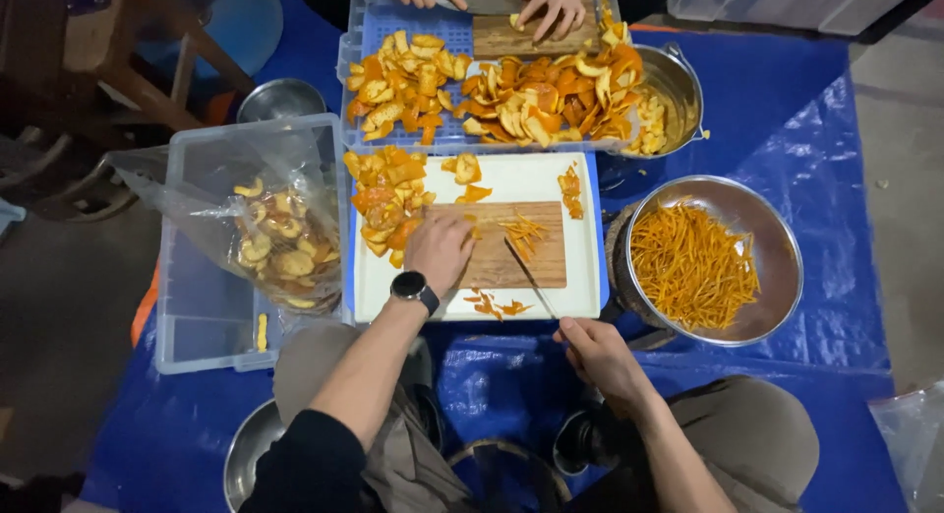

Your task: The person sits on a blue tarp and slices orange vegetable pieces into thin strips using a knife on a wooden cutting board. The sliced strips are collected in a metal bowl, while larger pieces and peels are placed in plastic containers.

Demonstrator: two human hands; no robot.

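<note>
Cutting board (511, 262) on tray (580, 297); peel pile (385, 200) left, bowl (777, 238) w/ strips (693, 267) right.

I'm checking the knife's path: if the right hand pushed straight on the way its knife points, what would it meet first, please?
Probably the small pile of orange strips on the wooden cutting board. The right hand aims the knife up-left, tip almost there; depth is uncertain.

Your knife (529, 275) lies angled across the wooden cutting board (511, 262), blade tip near thin orange peel strips (524, 233); flat peel piece sits under your left-hand grip (440, 249).
</note>
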